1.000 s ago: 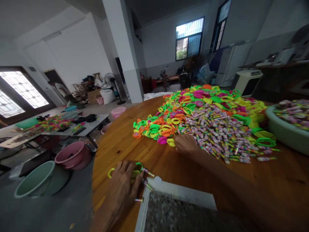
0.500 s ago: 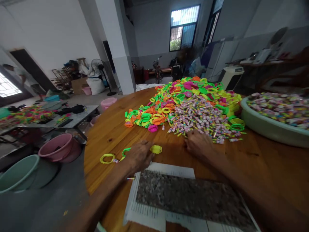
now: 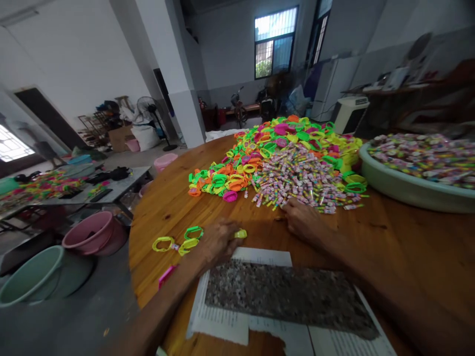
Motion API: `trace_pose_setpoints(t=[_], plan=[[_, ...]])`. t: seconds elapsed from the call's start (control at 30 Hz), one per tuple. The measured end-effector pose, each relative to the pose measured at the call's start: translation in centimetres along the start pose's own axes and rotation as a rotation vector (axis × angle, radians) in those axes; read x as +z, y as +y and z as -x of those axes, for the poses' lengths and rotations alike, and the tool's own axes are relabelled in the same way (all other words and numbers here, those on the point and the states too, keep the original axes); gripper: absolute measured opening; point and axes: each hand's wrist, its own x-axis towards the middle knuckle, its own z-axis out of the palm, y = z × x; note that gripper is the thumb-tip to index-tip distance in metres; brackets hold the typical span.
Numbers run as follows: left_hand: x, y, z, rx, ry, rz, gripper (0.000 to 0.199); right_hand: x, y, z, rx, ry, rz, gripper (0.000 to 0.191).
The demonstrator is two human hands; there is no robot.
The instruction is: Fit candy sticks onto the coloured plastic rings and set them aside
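Observation:
My left hand (image 3: 219, 238) is closed around a yellow watch-like bracelet (image 3: 240, 233), whose end shows past the fingers. Left of it on the round wooden table lie a yellow ring bracelet (image 3: 163, 244), a green one (image 3: 193, 232) and another yellow one (image 3: 188, 245); a pink one (image 3: 166, 276) is beside my forearm. My right hand (image 3: 301, 216) has its fingers pinched at the front edge of a heap of small wrapped candy tubes (image 3: 297, 173); what is between the fingertips is too small to name. Behind rises a pile of colourful bracelets (image 3: 237, 170).
A speckled stone slab (image 3: 289, 294) rests on printed papers (image 3: 222, 321) in front of me. A large pale green basin (image 3: 419, 193) of tubes stands at right. Pink (image 3: 94, 232) and green (image 3: 33, 277) buckets sit on the floor at left, near a side table (image 3: 126, 180).
The view has shifted slightly. My left hand now covers more of the yellow bracelet, and bracelets left of it show more fully. My right hand stays at the candy heap's edge.

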Motion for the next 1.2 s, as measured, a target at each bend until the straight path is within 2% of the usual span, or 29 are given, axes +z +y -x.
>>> trace_pose_setpoints(t=[0.23, 0.37, 0.47, 0.57, 0.63, 0.73, 0.9, 1.03, 1.1, 1.2], plan=[[0.5, 1.8, 2.4, 0.044, -0.009, 0.119, 0.011, 0.0, 0.4, -1.0, 0.121, -0.024, -0.090, 0.017], [0.5, 2.3, 3.9, 0.068, 0.007, 0.126, 0.009, -1.1, -0.3, -0.5, 0.123, -0.040, -0.199, 0.018], [0.2, 3.0, 4.8, 0.059, 0.025, 0.095, 0.013, -3.3, -2.2, 2.2, 0.066, -0.068, -0.311, 0.029], [0.1, 3.5, 5.3, 0.060, 0.023, 0.046, 0.015, -5.3, -5.2, 6.4, -0.002, -0.047, -0.517, 0.028], [0.3, 3.7, 5.5, 0.071, 0.022, 0.013, 0.016, -5.8, -7.3, 8.9, -0.052, -0.031, -0.598, 0.026], [0.8, 3.8, 5.6, 0.083, 0.053, -0.015, 0.018, -5.4, -9.3, 11.1, -0.097, -0.050, -0.577, 0.024], [1.1, 3.9, 6.0, 0.071, 0.084, -0.005, 0.018, -4.9, -8.5, 11.7, -0.164, -0.022, -0.576, 0.018], [1.4, 3.9, 6.4, 0.072, 0.113, 0.002, 0.016, -5.3, -7.2, 11.3, -0.299, -0.062, -0.470, 0.033], [1.5, 3.8, 6.5, 0.069, 0.121, 0.011, 0.016, -5.6, -7.0, 11.1, -0.356, -0.103, -0.412, 0.030], [1.6, 3.8, 6.5, 0.071, 0.120, 0.026, 0.018, -6.0, -7.2, 10.8, -0.424, -0.094, -0.313, 0.023]])
